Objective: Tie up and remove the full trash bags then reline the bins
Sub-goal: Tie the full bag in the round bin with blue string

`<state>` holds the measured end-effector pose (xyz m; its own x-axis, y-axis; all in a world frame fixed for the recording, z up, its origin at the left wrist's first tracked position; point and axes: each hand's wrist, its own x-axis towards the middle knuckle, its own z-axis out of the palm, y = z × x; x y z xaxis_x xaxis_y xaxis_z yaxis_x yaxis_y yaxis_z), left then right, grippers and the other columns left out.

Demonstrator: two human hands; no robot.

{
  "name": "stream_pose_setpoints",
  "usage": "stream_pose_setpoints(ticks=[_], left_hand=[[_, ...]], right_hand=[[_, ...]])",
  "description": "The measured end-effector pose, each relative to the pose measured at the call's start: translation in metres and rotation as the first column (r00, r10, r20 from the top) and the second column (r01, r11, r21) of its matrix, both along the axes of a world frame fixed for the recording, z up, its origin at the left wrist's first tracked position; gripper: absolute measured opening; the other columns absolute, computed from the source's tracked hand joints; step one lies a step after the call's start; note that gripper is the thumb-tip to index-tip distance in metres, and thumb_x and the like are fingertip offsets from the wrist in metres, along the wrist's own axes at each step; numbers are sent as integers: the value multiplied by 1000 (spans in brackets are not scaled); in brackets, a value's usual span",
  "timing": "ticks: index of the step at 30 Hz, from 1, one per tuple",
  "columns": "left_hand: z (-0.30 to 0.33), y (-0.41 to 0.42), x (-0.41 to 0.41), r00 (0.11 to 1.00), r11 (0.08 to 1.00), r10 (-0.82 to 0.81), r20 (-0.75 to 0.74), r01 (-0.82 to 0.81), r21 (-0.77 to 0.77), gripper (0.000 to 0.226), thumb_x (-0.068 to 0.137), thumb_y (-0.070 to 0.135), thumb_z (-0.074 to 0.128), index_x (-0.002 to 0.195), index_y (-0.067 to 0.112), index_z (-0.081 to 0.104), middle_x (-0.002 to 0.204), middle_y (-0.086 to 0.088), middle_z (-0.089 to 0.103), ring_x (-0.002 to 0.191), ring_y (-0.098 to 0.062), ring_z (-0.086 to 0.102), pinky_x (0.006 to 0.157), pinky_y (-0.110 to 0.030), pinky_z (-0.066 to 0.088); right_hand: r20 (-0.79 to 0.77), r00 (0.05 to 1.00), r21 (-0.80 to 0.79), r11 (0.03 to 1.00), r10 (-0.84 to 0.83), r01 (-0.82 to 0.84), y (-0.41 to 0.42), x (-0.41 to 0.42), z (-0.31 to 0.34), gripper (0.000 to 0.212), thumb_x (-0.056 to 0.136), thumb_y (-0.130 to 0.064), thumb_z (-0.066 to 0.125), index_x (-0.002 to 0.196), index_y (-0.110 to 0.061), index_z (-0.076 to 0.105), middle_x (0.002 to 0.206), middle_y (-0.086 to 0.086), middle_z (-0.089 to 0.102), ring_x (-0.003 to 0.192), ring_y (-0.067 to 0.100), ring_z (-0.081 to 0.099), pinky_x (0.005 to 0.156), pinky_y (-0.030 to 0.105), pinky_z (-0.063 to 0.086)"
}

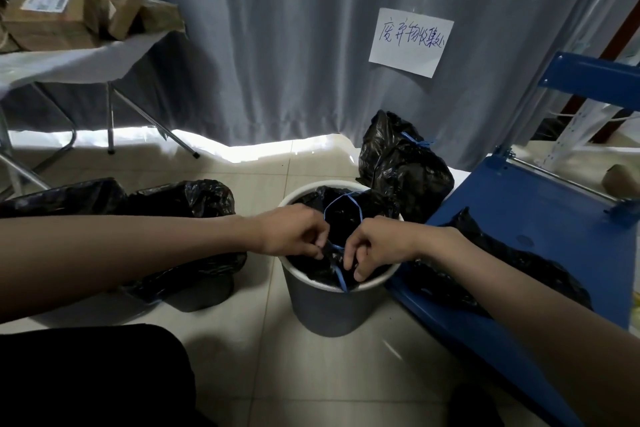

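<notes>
Black plastic liner (346, 218) sat gathered inside grey bin (329, 305), blue drawstring (341, 274) looping up behind and trailing over near rim. Directly beneath both hands, equally near to each; string ran roughly front to back between them. Left hand (294, 232) pinched string and bag neck; right hand (374, 246) curled on same knot from other side. Probably mid-tie, pull outward needed. One bin counted; one tied bag (405, 166) behind it, two loose black bags left (194, 198), one on blue shelf panel (540, 218).
</notes>
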<state>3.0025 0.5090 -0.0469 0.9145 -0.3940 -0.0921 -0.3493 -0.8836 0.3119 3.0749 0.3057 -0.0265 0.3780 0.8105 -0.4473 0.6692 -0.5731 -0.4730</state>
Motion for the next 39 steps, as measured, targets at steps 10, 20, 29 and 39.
stream_pose_setpoints(ticks=[10,20,29,39], left_hand=[[13,3,-2,993,983,105,58,-94,-158,15,79,18,68,70,16,56,75,7,56,68,-9,53,65,-23,42],[17,-4,-7,990,945,133,-48,-142,-295,16,83,31,77,77,17,73,66,4,66,61,-1,53,63,-15,40],[17,-8,-5,988,952,153,-3,-148,-266,16,81,32,78,72,21,71,70,6,65,65,-7,57,66,-19,42],[7,6,4,969,959,243,47,-233,-160,42,68,38,85,50,38,47,85,5,61,78,-17,61,77,-42,49]], right_hand=[[-167,985,115,991,-50,70,-3,-6,12,9,80,-13,77,85,-6,74,63,-10,59,61,-3,50,64,13,38],[-131,976,234,951,-175,202,-4,1,25,14,85,-24,68,85,-18,81,86,5,75,72,9,58,79,30,51],[-3,968,276,930,-251,242,5,-4,26,5,77,-21,81,80,-18,79,48,-23,58,53,-9,52,58,6,38],[-249,809,542,616,-532,572,-2,16,39,6,83,-13,70,79,-13,74,67,-3,66,62,6,56,52,13,40]])
